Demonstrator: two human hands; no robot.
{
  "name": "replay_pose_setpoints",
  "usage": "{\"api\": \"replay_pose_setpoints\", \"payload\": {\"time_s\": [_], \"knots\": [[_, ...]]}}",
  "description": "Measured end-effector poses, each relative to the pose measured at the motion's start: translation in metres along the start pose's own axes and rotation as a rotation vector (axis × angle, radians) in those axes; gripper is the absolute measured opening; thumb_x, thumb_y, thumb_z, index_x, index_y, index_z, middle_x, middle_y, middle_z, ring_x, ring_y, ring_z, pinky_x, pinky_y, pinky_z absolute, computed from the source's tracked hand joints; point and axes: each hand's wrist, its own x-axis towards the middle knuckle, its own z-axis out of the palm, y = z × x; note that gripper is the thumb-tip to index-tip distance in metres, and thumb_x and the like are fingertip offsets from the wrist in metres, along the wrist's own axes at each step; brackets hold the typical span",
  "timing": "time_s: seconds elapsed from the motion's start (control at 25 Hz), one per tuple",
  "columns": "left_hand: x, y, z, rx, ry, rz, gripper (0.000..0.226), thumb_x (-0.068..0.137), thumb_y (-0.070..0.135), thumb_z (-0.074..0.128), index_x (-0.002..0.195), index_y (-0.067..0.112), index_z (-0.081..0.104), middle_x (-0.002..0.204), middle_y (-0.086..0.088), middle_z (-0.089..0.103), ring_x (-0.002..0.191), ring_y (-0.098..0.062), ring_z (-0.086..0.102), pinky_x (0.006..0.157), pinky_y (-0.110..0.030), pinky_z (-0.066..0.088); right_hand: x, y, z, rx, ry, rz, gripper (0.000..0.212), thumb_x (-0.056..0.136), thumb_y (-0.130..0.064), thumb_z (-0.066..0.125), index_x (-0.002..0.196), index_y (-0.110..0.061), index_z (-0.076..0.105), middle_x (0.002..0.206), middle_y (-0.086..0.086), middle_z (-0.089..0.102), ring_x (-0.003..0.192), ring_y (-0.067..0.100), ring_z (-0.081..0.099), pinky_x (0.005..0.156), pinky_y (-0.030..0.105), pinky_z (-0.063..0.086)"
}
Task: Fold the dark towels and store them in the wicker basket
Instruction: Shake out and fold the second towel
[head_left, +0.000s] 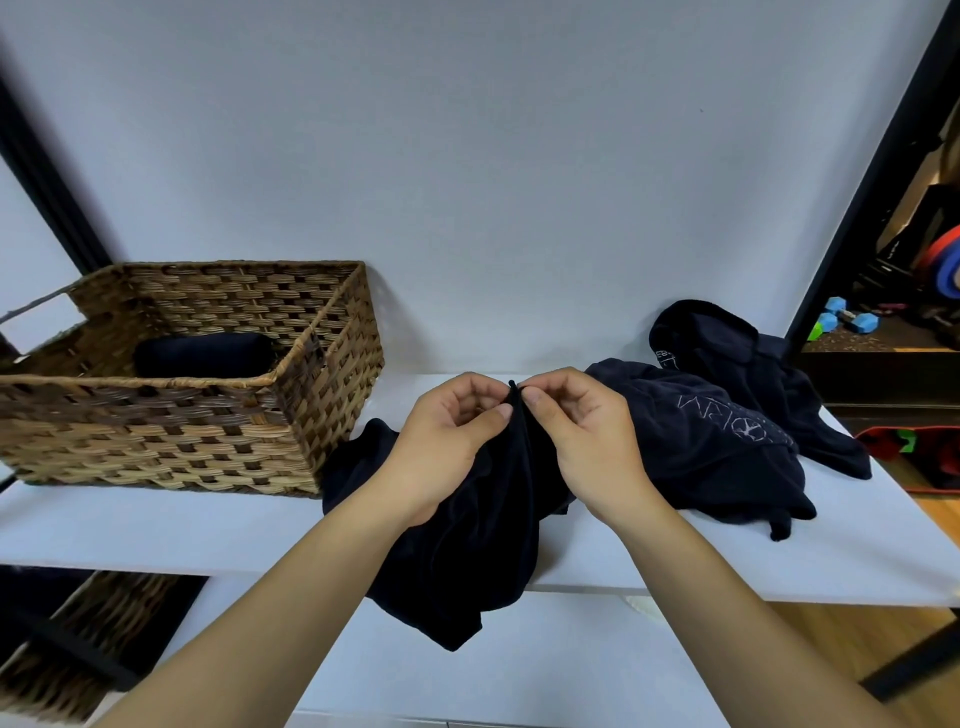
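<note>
Head view: left hand (447, 441) and right hand (582, 441) pinch one dark towel (467, 561) corner between fingers, right of the wicker basket (291, 431).

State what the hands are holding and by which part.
Both hands, left and right, pinch one dark towel at its raised top edge.

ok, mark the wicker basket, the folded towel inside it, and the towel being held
wicker basket (332, 395), head view, on its right outer wall.
folded towel (202, 353), head view, on its top face inside the basket.
held towel (467, 561), head view, on the hanging cloth below the hands.
</note>
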Motion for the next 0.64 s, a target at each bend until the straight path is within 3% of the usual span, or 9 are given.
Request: {"api": "replay_pose_setpoints", "payload": {"time_s": [0.2, 0.32, 0.52, 0.64], "knots": [[-0.001, 0.004, -0.001, -0.151, -0.042, -0.032, 0.024, 0.101, 0.014, 0.057, 0.086, 0.017, 0.075, 0.090, -0.007, 0.072, 0.089, -0.020, 0.067, 0.089, -0.036, 0.053, -0.002, 0.003, -0.001, -0.066, 0.052, -0.025, 0.018, 0.089, -0.014, 0.075, 0.087, -0.030, 0.067, 0.093, -0.007, 0.069, 0.086, 0.012, 0.065, 0.080, 0.032, 0.053], [-0.002, 0.006, -0.001, -0.142, -0.072, -0.028, 0.020, 0.102, 0.009, 0.055, 0.090, 0.010, 0.071, 0.084, -0.001, 0.073, 0.083, -0.013, 0.068, 0.084, -0.027, 0.054, -0.003, 0.005, 0.000, -0.186, 0.125, -0.079, 0.017, 0.086, -0.019, 0.079, 0.078, -0.024, 0.065, 0.083, -0.008, 0.060, 0.078, 0.011, 0.058, 0.073, 0.025, 0.047], [0.000, 0.007, -0.005, -0.140, -0.078, -0.067, 0.013, 0.093, 0.003, 0.065, 0.092, 0.015, 0.069, 0.073, 0.007, 0.066, 0.076, -0.006, 0.063, 0.086, -0.027, 0.046, -0.010, -0.003, 0.001, -0.100, 0.044, -0.096, 0.020, 0.092, -0.008, 0.071, 0.085, -0.026, 0.077, 0.080, -0.009, 0.071, 0.079, 0.011, 0.067, 0.075, 0.023, 0.050], [0.000, 0.008, -0.007, -0.141, -0.092, -0.048, 0.019, 0.095, 0.002, 0.062, 0.099, 0.016, 0.074, 0.076, 0.004, 0.071, 0.079, -0.008, 0.067, 0.086, -0.025, 0.051, -0.012, -0.006, 0.000, -0.022, 0.023, -0.027, 0.016, 0.091, -0.006, 0.071, 0.084, -0.019, 0.076, 0.081, -0.004, 0.075, 0.079, 0.012, 0.070, 0.076, 0.023, 0.053]]}}
